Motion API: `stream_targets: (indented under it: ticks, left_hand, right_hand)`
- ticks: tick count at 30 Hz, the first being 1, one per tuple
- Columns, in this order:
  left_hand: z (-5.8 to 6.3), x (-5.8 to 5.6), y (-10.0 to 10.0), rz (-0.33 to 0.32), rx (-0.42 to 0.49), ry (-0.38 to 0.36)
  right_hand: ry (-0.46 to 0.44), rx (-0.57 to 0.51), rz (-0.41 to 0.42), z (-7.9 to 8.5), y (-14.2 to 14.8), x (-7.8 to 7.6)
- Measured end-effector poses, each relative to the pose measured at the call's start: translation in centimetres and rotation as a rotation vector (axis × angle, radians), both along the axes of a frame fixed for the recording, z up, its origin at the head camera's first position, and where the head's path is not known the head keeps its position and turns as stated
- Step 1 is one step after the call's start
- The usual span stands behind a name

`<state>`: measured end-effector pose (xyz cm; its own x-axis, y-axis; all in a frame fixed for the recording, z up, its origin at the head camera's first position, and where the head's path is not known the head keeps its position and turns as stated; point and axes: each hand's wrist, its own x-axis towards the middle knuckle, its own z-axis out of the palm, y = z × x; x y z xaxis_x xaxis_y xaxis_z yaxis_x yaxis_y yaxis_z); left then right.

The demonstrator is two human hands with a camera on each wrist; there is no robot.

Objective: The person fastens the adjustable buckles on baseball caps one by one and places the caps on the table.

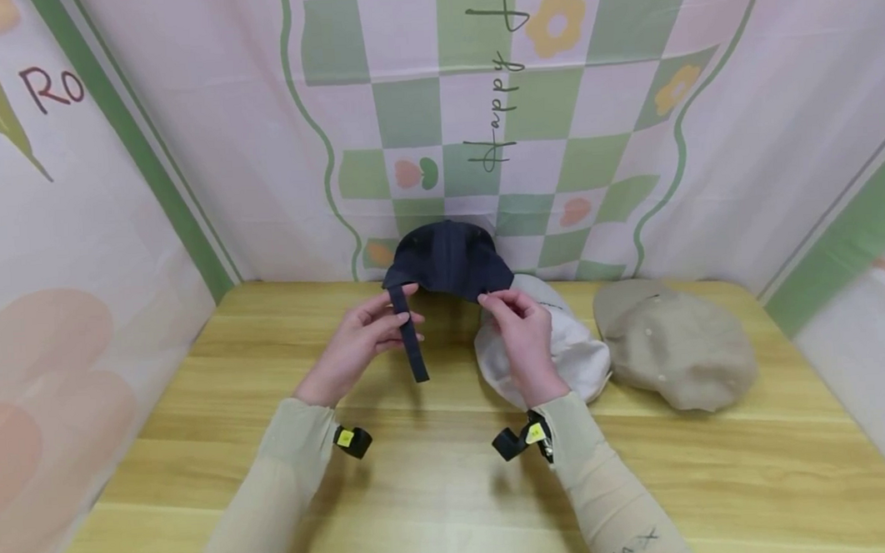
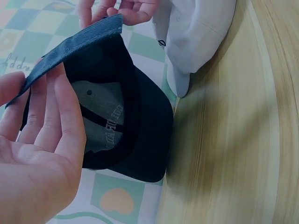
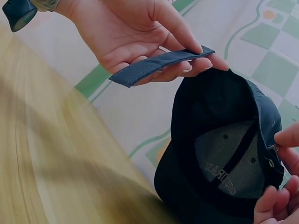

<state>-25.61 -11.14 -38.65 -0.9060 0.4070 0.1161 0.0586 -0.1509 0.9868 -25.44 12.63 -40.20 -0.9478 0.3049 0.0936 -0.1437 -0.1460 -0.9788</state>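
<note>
A dark navy baseball cap point(image 1: 449, 255) is held up at the back of the table, its opening toward me. My left hand point(image 1: 356, 339) pinches the cap's loose strap point(image 1: 414, 353) between thumb and fingers; the strap's free end hangs down. At the opposite edge of the cap's back opening, my right hand point(image 1: 523, 326) pinches the fabric beside a small metal buckle point(image 3: 271, 162). In the right wrist view the strap is apart from that buckle. Raised lettering point(image 3: 222, 179) shows on the inside of the cap.
A white cap point(image 1: 567, 353) lies under and beside my right hand. Right of it, close by, is a beige cap point(image 1: 679, 348). The wooden table point(image 1: 439, 494) meets a patterned cloth point(image 1: 479, 107) at its back edge.
</note>
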Motion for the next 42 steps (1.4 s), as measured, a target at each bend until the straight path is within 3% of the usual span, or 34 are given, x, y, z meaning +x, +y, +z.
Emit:
stream_targets:
  ticks: [9,16,22,29,36,42]
  left_hand:
    - [0.1,0.1,0.1,0.002,0.002,0.002]
    - [0.1,0.0,0.2,0.010,-0.001,0.002]
    - [0.1,-0.1,0.3,0.016,0.004,0.017]
    - [-0.1,-0.2,0.5,0.009,0.034,0.031]
    - [0.0,-0.1,0.9,0.021,0.053,0.050]
    - [0.2,0.0,1.2,0.065,0.069,0.066]
  right_hand:
    - [0.009,0.117,-0.002,-0.4,0.1,0.1]
    - [-0.047,0.191,0.083,-0.3,0.1,0.1]
    - [-0.038,0.257,0.145,-0.3,0.2,0.2]
    - [-0.051,0.261,0.144,-0.3,0.2,0.2]
    - [-0.033,0.191,0.173,-0.4,0.2,0.0]
    - [-0.014,0.164,0.204,-0.4,0.4,0.1]
